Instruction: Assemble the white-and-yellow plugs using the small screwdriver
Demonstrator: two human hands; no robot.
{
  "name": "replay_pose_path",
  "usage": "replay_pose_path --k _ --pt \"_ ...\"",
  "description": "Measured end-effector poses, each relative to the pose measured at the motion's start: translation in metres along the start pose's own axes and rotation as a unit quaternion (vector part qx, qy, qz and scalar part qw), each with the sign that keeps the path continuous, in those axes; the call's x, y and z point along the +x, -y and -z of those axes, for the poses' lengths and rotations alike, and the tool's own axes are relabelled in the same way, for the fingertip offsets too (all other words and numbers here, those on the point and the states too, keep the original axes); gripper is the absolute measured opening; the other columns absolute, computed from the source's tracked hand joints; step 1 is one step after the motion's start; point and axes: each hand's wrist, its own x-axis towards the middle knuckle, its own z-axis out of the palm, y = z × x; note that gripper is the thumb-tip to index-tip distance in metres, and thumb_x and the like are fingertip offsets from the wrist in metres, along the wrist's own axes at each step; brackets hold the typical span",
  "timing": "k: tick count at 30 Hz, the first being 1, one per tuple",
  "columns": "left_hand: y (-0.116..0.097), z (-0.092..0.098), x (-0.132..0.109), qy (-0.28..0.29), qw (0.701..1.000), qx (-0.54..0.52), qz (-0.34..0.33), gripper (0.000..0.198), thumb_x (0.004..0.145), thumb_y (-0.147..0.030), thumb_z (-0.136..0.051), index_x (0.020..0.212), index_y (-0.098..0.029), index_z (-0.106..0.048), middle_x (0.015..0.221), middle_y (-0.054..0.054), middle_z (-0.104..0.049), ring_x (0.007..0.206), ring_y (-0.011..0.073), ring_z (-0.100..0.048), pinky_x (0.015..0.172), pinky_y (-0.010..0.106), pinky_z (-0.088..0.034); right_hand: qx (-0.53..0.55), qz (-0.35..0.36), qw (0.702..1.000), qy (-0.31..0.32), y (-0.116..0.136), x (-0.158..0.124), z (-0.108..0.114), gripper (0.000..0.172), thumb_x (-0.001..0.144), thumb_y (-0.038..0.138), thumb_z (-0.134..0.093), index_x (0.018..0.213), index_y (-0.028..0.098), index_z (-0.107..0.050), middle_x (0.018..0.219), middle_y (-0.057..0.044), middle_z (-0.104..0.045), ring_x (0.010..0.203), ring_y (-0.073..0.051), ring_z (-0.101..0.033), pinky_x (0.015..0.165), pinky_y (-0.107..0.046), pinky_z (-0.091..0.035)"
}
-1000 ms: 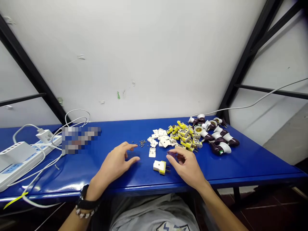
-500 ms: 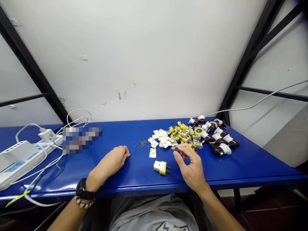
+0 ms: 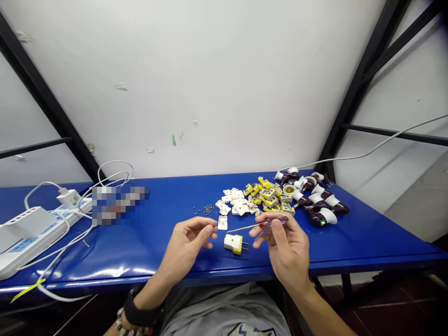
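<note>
My right hand (image 3: 287,252) grips a screwdriver (image 3: 268,223) by its clear purplish handle, the thin shaft pointing left above the table. Over the table to its left, my left hand (image 3: 191,242) has thumb and fingertips drawn together. Whatever is in that pinch, if anything, is too small to make out. Between the hands lies a white and yellow plug (image 3: 233,243), its metal pins facing right. A single white plug cover (image 3: 222,222) rests just beyond my left fingertips. Small dark screws (image 3: 207,209) lie scattered behind that hand.
White covers (image 3: 241,205) are heaped behind the plug, beside a pile of yellow plug bodies (image 3: 269,193). Maroon and white lamp holders (image 3: 317,201) lie at the right. White power strips (image 3: 31,228) and cables occupy the left of the blue table (image 3: 168,186).
My left hand has come off the tabletop and moved right, near the plug. My right hand has turned the screwdriver, so its shaft now shows pointing left.
</note>
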Motion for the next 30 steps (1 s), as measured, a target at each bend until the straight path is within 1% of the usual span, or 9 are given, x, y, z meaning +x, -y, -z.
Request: replay_pose_path --k 3,6,8,12,17,20,23,27,30 --pt "0.001 -0.019 -0.003 -0.025 0.99 -0.125 0.055 0.044 0.071 -0.052 -0.083 0.094 -0.015 -0.074 0.094 0.008 -0.069 0.078 0.0164 -0.065 0.058 0.022 -0.054 0.016 0.003 1.0 -0.007 0.003 -0.004 -0.002 0.02 0.098 0.039 -0.055 0.098 0.021 -0.062 0.094 -0.007 -0.069 0.069 -0.019 -0.072 0.05 -0.029 -0.06" --pt "0.003 -0.03 -0.002 -0.044 0.975 -0.202 0.084 0.046 0.063 -0.051 -0.089 0.089 -0.015 -0.074 0.087 0.004 -0.064 0.075 0.0114 -0.059 0.05 0.015 -0.046 0.022 0.015 1.0 -0.012 0.004 -0.007 -0.004 0.019 0.099 0.038 -0.054 0.098 0.021 -0.062 0.094 -0.007 -0.069 0.071 -0.019 -0.073 0.053 -0.029 -0.061" --pt "0.004 -0.034 -0.002 -0.04 0.966 -0.238 0.097 0.047 0.061 -0.051 -0.09 0.089 -0.016 -0.075 0.083 0.001 -0.06 0.071 0.0086 -0.055 0.047 0.012 -0.04 0.021 0.019 1.0 -0.011 0.004 -0.008 -0.005 0.019 0.1 0.038 -0.054 0.098 0.022 -0.063 0.095 -0.007 -0.069 0.071 -0.019 -0.073 0.053 -0.029 -0.061" --pt "0.006 -0.038 -0.002 -0.023 0.955 -0.271 0.118 0.049 0.061 -0.048 -0.091 0.093 -0.015 -0.076 0.084 0.001 -0.06 0.07 0.0074 -0.054 0.046 0.012 -0.039 0.0 0.022 1.0 -0.012 0.001 -0.008 -0.006 0.018 0.1 0.038 -0.053 0.098 0.022 -0.062 0.095 -0.007 -0.069 0.07 -0.019 -0.072 0.055 -0.031 -0.06" --pt "0.006 -0.039 -0.004 -0.032 0.952 -0.278 0.124 0.047 0.061 -0.044 -0.092 0.094 -0.016 -0.077 0.085 0.002 -0.064 0.07 0.0071 -0.055 0.048 0.013 -0.04 -0.016 0.02 1.0 -0.015 -0.001 -0.008 -0.005 0.02 0.099 0.04 -0.053 0.098 0.021 -0.061 0.096 -0.008 -0.069 0.071 -0.019 -0.072 0.055 -0.031 -0.06" --pt "0.006 -0.038 -0.004 -0.038 0.957 -0.262 0.116 0.046 0.061 -0.044 -0.092 0.094 -0.016 -0.078 0.087 0.004 -0.066 0.07 0.0082 -0.056 0.049 0.014 -0.041 -0.016 0.015 1.0 -0.02 0.0 -0.008 -0.006 0.021 0.099 0.041 -0.054 0.098 0.021 -0.06 0.095 -0.008 -0.069 0.07 -0.019 -0.072 0.055 -0.031 -0.06" --pt "0.007 -0.035 -0.003 -0.039 0.973 -0.208 0.089 0.044 0.063 -0.045 -0.09 0.093 -0.015 -0.079 0.086 0.006 -0.07 0.072 0.0118 -0.059 0.052 0.017 -0.045 -0.014 0.004 1.0 -0.017 0.001 -0.008 -0.006 0.02 0.098 0.04 -0.055 0.098 0.021 -0.061 0.095 -0.008 -0.069 0.07 -0.02 -0.072 0.055 -0.031 -0.06" --pt "0.007 -0.032 -0.004 -0.022 0.997 -0.071 -0.005 0.033 0.071 -0.046 -0.083 0.086 -0.016 -0.08 0.08 0.008 -0.073 0.073 0.0172 -0.063 0.059 0.024 -0.05 -0.021 0.003 1.0 -0.011 0.001 -0.003 -0.003 0.022 0.098 0.041 -0.055 0.097 0.02 -0.061 0.092 -0.007 -0.069 0.067 -0.018 -0.07 0.054 -0.03 -0.06" --pt "0.005 -0.031 -0.007 -0.013 0.998 0.021 -0.057 0.026 0.078 -0.043 -0.076 0.082 -0.018 -0.08 0.083 0.008 -0.075 0.078 0.0215 -0.067 0.066 0.028 -0.054 -0.047 0.001 0.999 0.003 0.005 0.003 -0.003 0.025 0.098 0.044 -0.054 0.095 0.02 -0.059 0.089 -0.007 -0.068 0.062 -0.017 -0.068 0.051 -0.029 -0.059"
